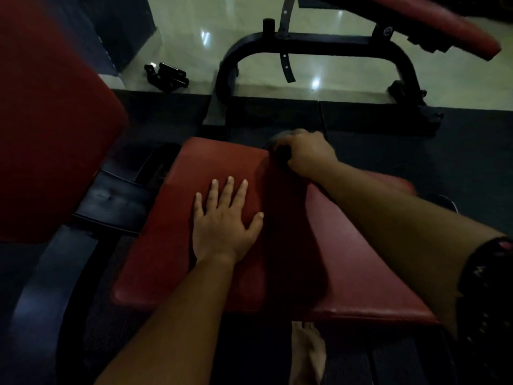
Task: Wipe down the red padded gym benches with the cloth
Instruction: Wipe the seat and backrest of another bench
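Wiping seemingly partway
Cloth (pixel 280 154) is being gripped by right hand (pixel 306 151) at bench pad (pixel 352 262) far edge; left hand (pixel 224 222) is being pressed flat.

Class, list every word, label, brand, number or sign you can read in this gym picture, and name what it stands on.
No text can be read here.
Small pale round mark on the far bench's black frame: too blurred to read.
Red seat pad and the dark cloth gripped by the right hand: no lettering shows.
Patterned sleeve: pattern only, no words.
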`<action>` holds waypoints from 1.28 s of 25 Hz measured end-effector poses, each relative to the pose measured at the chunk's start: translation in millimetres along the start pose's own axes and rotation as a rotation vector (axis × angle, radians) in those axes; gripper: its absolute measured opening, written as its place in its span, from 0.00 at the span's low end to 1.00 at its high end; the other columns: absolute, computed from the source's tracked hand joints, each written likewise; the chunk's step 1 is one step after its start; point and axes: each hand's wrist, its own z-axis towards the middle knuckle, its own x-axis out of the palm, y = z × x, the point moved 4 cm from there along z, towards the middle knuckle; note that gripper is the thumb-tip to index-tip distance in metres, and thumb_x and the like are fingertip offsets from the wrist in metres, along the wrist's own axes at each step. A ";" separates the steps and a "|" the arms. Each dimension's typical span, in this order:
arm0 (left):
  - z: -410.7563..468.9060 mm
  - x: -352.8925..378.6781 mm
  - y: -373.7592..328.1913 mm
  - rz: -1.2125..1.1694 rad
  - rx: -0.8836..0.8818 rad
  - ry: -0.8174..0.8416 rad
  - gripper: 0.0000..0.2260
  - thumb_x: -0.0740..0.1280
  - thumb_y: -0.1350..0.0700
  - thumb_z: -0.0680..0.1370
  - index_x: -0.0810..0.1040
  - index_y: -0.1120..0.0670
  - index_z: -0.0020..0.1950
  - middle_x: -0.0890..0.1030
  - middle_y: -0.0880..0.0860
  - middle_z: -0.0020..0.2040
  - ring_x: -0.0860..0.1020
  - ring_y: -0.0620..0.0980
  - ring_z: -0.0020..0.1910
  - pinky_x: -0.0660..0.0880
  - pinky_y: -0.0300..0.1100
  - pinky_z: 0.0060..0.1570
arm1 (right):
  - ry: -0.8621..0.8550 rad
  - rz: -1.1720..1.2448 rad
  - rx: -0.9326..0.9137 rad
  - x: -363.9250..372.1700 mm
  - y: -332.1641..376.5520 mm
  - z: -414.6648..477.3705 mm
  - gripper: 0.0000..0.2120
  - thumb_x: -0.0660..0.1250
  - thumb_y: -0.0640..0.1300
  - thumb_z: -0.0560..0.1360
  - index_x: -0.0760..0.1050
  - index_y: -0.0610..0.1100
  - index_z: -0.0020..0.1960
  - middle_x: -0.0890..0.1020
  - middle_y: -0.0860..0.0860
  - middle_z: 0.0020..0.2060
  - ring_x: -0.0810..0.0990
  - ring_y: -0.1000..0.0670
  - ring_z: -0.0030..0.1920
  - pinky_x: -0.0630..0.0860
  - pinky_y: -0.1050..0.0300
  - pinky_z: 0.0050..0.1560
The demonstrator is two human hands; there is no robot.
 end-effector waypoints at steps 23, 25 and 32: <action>-37.6 -37.1 67.7 -0.140 0.189 -0.040 0.33 0.45 0.36 0.76 0.55 0.46 0.80 0.54 0.48 0.80 0.47 0.47 0.79 0.38 0.49 0.75 | 0.020 0.039 0.110 17.7 45.5 -7.5 0.32 0.67 0.49 0.77 0.58 0.62 0.76 0.58 0.42 0.73 0.63 0.34 0.67 0.70 0.39 0.61; -49.4 -30.4 86.8 -0.058 0.187 0.057 0.34 0.40 0.34 0.75 0.48 0.44 0.80 0.49 0.47 0.81 0.42 0.45 0.79 0.34 0.48 0.75 | 0.012 0.042 0.129 14.6 46.0 -5.1 0.30 0.66 0.46 0.78 0.59 0.61 0.75 0.60 0.42 0.72 0.63 0.35 0.66 0.70 0.40 0.61; -42.3 -22.6 90.3 -0.063 0.167 0.069 0.36 0.37 0.34 0.72 0.44 0.44 0.80 0.45 0.45 0.81 0.41 0.46 0.79 0.38 0.49 0.76 | -0.043 0.101 0.350 7.5 86.1 34.0 0.19 0.63 0.46 0.79 0.71 0.49 0.69 0.69 0.39 0.65 0.69 0.34 0.63 0.72 0.42 0.60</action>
